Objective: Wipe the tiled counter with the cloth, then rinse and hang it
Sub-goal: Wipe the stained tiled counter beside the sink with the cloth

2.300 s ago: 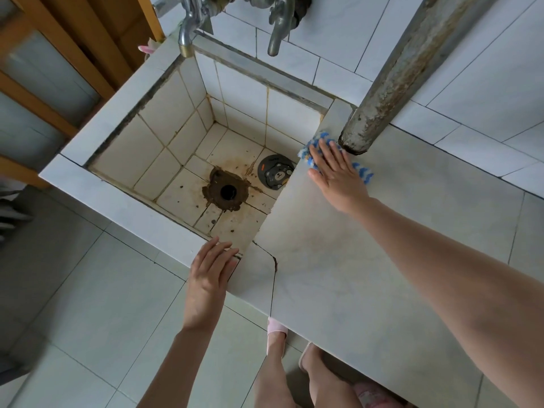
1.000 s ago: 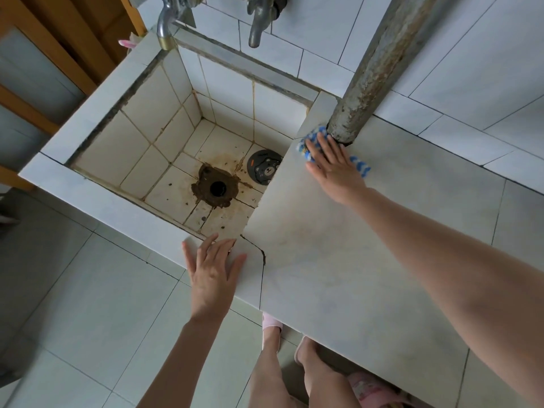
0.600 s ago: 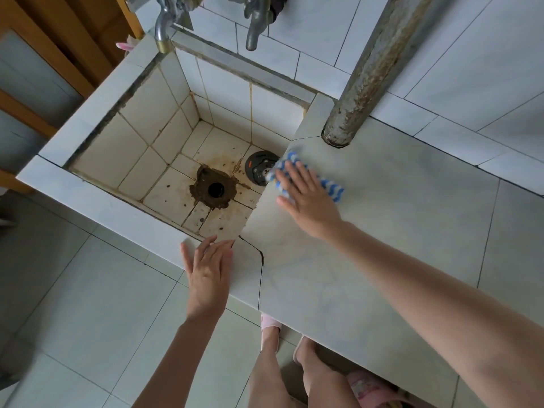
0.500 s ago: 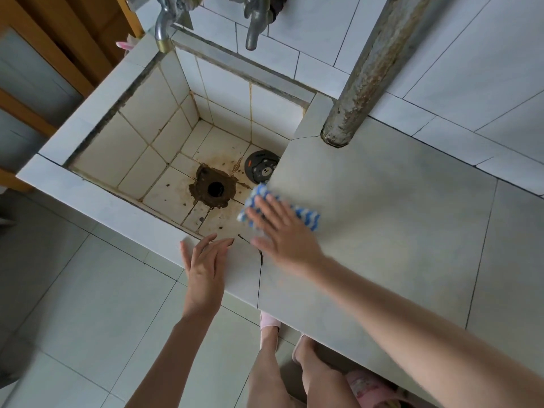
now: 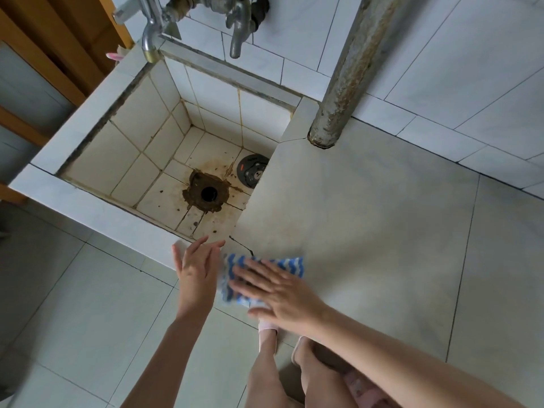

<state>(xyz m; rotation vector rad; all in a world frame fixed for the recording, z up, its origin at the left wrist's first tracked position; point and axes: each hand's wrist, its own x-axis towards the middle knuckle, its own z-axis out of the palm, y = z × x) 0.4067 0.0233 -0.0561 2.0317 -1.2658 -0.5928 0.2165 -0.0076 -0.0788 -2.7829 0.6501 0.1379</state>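
A blue-and-white striped cloth (image 5: pixel 290 264) lies at the near left corner of the pale tiled counter (image 5: pixel 368 219), partly over its front edge. My right hand (image 5: pixel 275 291) presses flat on the cloth with straight, spread fingers. My left hand (image 5: pixel 198 267) rests open on the sink's front rim, just left of the cloth, beside a crack in the tile. Most of the cloth is hidden under my right hand.
A square tiled sink (image 5: pixel 138 148) with a rusty drain hole (image 5: pixel 209 194) and a dark round plug (image 5: pixel 253 170) lies left of the counter. Two taps (image 5: pixel 237 30) stick out of the wall above. A rusty pipe (image 5: pixel 343 83) rises from the counter's back corner.
My right hand has swept the cloth from the base of the pipe along the counter's sink-side edge to the near corner. My left hand has stayed on the front rim.
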